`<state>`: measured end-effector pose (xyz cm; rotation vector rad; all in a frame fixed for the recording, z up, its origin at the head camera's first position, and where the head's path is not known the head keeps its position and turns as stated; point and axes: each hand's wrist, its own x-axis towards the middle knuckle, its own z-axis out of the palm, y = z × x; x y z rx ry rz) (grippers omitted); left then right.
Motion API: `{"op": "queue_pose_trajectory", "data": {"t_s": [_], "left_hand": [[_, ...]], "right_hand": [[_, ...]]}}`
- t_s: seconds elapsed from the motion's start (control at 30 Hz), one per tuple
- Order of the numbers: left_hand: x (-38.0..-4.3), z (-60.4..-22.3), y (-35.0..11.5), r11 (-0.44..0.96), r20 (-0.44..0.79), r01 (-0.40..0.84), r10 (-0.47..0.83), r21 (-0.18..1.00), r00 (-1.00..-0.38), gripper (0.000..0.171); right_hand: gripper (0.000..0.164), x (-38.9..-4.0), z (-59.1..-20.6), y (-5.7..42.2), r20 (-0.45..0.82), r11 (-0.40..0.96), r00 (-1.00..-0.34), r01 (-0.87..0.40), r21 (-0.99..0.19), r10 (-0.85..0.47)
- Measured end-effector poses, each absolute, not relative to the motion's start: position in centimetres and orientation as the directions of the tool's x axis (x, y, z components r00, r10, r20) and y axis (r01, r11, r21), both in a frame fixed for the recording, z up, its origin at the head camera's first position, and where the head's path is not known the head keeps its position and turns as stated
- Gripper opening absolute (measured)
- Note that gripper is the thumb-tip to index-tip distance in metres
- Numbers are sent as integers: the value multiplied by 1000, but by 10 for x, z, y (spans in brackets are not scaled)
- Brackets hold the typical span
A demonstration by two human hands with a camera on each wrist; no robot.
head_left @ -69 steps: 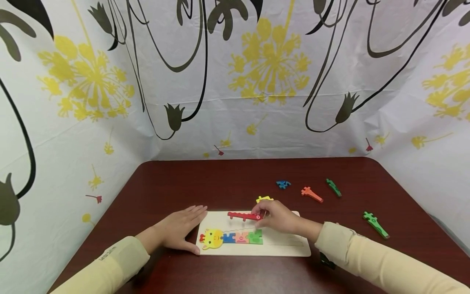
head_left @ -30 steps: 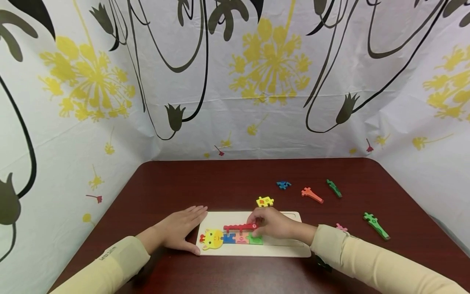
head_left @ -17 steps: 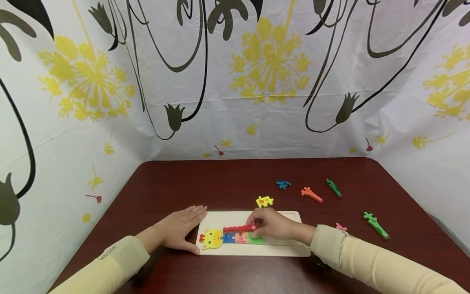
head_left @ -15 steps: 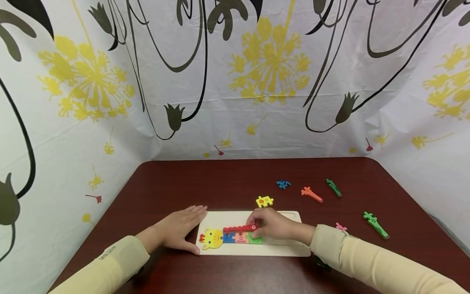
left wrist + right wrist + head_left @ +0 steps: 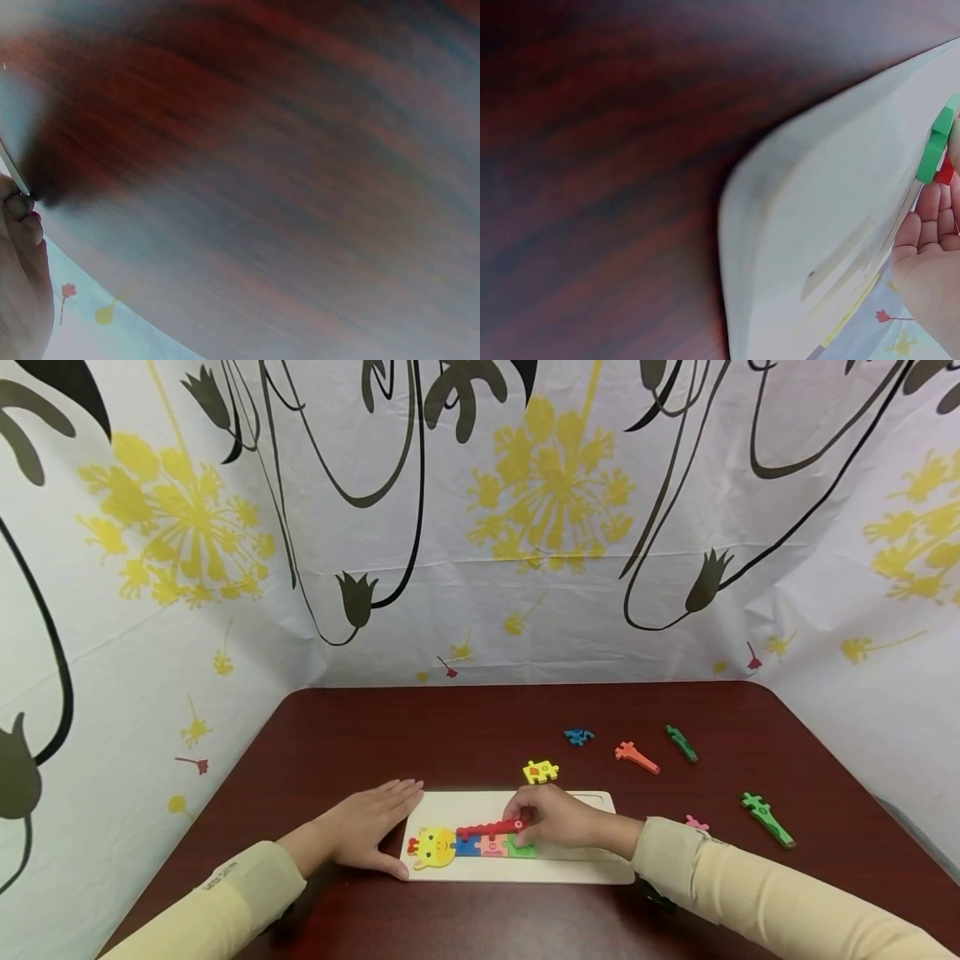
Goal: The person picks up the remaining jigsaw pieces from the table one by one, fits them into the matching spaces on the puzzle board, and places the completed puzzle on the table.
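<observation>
Red and bumpy, the puzzle strip [image 5: 480, 831] lies at lower centre in the head view, along the top edge of the blue piece [image 5: 467, 847], pink piece [image 5: 494, 846] and green piece [image 5: 522, 852]; our right hand [image 5: 562, 817] pinches its right end. Our left hand [image 5: 370, 828], fingers straight, touches the left edge of the pale board [image 5: 444, 807].

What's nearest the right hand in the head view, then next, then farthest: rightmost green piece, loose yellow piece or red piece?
1. Red piece, pinched in the right hand.
2. Loose yellow piece, just beyond the hand.
3. Rightmost green piece, far to the right.
</observation>
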<state>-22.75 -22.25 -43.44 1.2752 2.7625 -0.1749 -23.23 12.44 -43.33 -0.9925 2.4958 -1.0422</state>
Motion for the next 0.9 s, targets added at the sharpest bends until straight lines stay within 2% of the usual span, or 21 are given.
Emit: {"op": "queue_pose_trajectory", "data": {"t_s": [0.9], "left_hand": [[-227,-434,-221,649,-139,757,745,-70,-652,114]], "right_hand": [[18,-232,-431,124,16,498,-719,-497,-711,-695]]}}
